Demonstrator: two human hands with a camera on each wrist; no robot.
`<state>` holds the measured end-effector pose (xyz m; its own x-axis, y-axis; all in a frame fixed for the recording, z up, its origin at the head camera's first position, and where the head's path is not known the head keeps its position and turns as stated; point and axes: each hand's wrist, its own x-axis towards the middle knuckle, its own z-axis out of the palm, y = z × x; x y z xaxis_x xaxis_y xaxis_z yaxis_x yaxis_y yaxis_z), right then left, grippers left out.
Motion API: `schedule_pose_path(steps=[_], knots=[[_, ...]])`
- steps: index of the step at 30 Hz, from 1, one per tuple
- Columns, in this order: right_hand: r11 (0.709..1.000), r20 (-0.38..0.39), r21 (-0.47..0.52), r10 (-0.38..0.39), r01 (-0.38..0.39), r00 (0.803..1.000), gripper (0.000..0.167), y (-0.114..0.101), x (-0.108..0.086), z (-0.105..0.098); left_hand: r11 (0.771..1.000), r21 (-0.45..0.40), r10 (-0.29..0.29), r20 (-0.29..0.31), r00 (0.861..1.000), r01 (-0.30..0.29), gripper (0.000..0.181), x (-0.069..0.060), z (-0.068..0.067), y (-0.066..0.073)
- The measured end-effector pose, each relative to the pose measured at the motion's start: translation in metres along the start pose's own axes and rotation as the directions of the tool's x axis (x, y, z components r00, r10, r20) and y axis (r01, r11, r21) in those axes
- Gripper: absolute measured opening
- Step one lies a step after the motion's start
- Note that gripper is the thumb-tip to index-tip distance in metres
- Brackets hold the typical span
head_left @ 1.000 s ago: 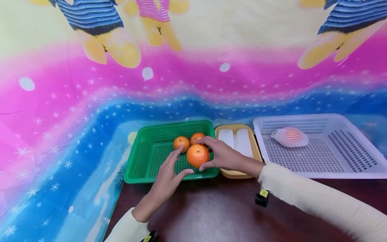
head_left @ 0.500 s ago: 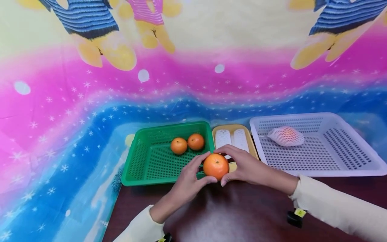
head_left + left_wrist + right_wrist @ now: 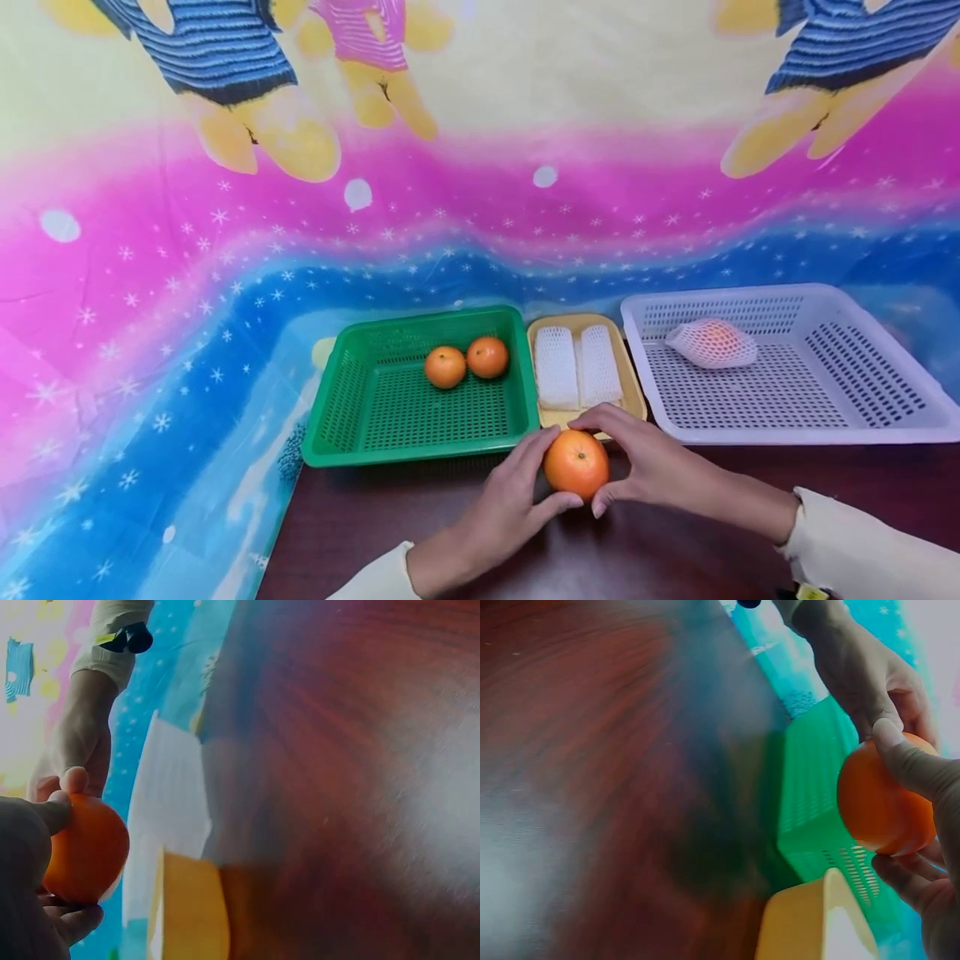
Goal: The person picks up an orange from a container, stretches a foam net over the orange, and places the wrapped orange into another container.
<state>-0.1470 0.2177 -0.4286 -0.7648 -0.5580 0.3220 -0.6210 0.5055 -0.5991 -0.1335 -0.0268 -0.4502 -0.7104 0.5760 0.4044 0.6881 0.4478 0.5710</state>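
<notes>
Between both hands is an orange fruit (image 3: 577, 464), in front of the yellow tray (image 3: 630, 398). My left hand (image 3: 501, 510) grips its left side, thumb low and fingers above. On its right side my right hand (image 3: 660, 468) grips it the same way. The left wrist view shows the fruit (image 3: 88, 851) between the two hands, and the right wrist view shows the fruit (image 3: 885, 799) with a thumb across its top. Two more orange fruits (image 3: 445, 367) (image 3: 487, 357) lie side by side in the green basket (image 3: 416, 454).
White foam net sleeves (image 3: 557, 367) (image 3: 599, 365) lie in the yellow tray, between the baskets. At the right, a pale lilac basket (image 3: 795, 435) holds a fruit in a foam net (image 3: 712, 342). Dark red-brown table (image 3: 360, 517) lies in front; a patterned cloth (image 3: 480, 192) hangs behind.
Both hands have closed on the large orange fruit and brought it out of the green basket, rightward and toward the person, to in front of the yellow tray.
</notes>
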Motion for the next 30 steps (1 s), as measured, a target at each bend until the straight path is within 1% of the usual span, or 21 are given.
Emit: schedule_pose_path(steps=[3,7,10,13,16,20,25,27,30], knots=[[0.999,0.002,-0.038,-0.005,0.005,1.0,0.079,0.003,-0.011,0.004,1.0,0.0,0.015,0.015,1.0,-0.015,0.072,-0.005,0.011,0.0],[1.0,0.035,-0.02,0.012,-0.011,0.999,0.08,0.01,-0.022,0.013,0.999,0.032,0.012,0.031,0.999,-0.013,0.073,-0.014,0.028,-0.003],[0.999,0.07,0.001,0.049,-0.049,0.996,0.079,0.014,-0.029,0.021,0.999,0.035,-0.008,0.045,0.999,0.006,0.074,-0.02,0.04,-0.006],[0.998,0.073,-0.014,0.055,-0.054,0.996,0.078,0.019,-0.035,0.028,0.999,0.015,-0.029,0.072,0.997,0.028,0.073,-0.023,0.048,-0.01],[0.999,0.053,-0.037,0.038,-0.036,0.998,0.079,0.023,-0.042,0.034,0.999,-0.018,-0.047,0.111,0.993,0.049,0.073,-0.023,0.053,-0.013],[0.998,0.029,-0.06,0.022,-0.02,0.999,0.079,0.029,-0.047,0.039,0.994,-0.064,-0.073,0.158,0.985,0.084,0.075,-0.021,0.056,-0.016],[0.997,0.023,-0.065,0.032,-0.031,0.999,0.078,0.036,-0.051,0.045,0.985,-0.093,-0.121,0.216,0.969,0.143,0.075,-0.019,0.06,-0.02],[0.997,0.026,-0.064,0.041,-0.039,0.999,0.078,0.038,-0.052,0.047,0.982,-0.094,-0.136,0.23,0.964,0.161,0.074,-0.019,0.061,-0.022],[0.996,0.027,-0.071,0.049,-0.047,0.998,0.077,0.039,-0.053,0.048,0.981,-0.092,-0.145,0.231,0.962,0.17,0.074,-0.018,0.063,-0.024]])
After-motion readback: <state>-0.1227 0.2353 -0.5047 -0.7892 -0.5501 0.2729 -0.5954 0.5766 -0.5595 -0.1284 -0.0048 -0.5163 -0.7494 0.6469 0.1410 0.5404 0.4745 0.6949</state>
